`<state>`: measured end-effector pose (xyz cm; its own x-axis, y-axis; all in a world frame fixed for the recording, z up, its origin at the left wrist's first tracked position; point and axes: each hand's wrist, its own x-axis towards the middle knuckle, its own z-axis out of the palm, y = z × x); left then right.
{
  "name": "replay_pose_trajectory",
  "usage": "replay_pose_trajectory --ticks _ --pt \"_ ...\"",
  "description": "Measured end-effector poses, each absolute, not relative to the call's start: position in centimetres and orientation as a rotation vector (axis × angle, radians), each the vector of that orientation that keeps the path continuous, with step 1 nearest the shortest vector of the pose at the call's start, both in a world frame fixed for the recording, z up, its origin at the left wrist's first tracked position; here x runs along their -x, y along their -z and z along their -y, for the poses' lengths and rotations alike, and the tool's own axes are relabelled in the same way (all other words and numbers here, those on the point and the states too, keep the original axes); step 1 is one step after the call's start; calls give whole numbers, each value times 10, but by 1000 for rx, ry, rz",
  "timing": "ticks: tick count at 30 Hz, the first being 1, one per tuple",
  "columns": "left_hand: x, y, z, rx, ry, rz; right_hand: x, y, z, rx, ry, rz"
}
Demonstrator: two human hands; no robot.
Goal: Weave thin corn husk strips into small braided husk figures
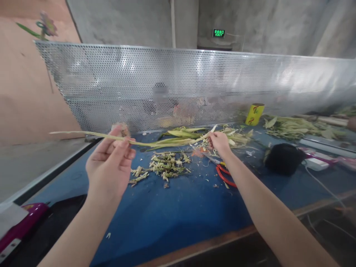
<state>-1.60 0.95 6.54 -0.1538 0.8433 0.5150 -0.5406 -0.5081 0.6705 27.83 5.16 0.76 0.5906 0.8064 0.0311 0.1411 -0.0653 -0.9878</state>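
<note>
A long, thin, pale green leaf strip (144,144) is stretched across the front of me, above the blue table. My left hand (111,157) pinches it between thumb and fingers, and its tapered end sticks out to the left. My right hand (219,144) is closed on the strip's other end, with a pale tip showing above the fingers. Below the strip lies a pile of small knotted or braided green pieces (168,165). Longer green leaves (183,133) rest behind it. Red-handled scissors (224,176) lie under my right forearm, partly hidden by it.
A perforated metal panel (111,81) borders the table's (167,211) far side. At the right are a yellow can-like cylinder (254,114), a leaf heap (300,128), a black fuzzy bundle (284,158) and a white cord (324,181). A purple device (27,218) sits at the lower left.
</note>
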Motion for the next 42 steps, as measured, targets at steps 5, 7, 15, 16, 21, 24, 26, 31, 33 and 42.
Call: replay_pose_trajectory --ticks 5,7,15,16,21,24,26,31,33,42 --pt "22 -63 -23 -1063 -1884 -474 -289 -10 -48 1552 -632 777" --pt "17 -54 -26 -1120 -1826 -541 -283 -13 -48 1521 -668 822" --pt "-14 -2 -29 -1533 -1018 -978 -232 -26 -31 1273 -953 1256" --pt "-14 1 -32 -1589 -1003 -1018 -228 -27 -28 1252 -973 1305" --pt "-10 1 -41 -1883 -1005 -1272 -210 -27 -15 1216 -1012 1522" --pt "-11 -2 -36 -1928 -1087 -1224 -194 -23 -7 1208 -1001 1634" --pt "-14 -2 -30 -1863 -1155 -1112 -184 -20 -2 1194 -1007 1697" --pt "-20 -4 -19 -1629 -1183 -878 -170 -20 7 1185 -1029 1812" --pt "-20 -6 -18 -1576 -1204 -847 -169 -20 9 1202 -1039 1802" --pt "-19 -7 -15 -1485 -1118 -748 -171 -17 6 1324 -673 1933"
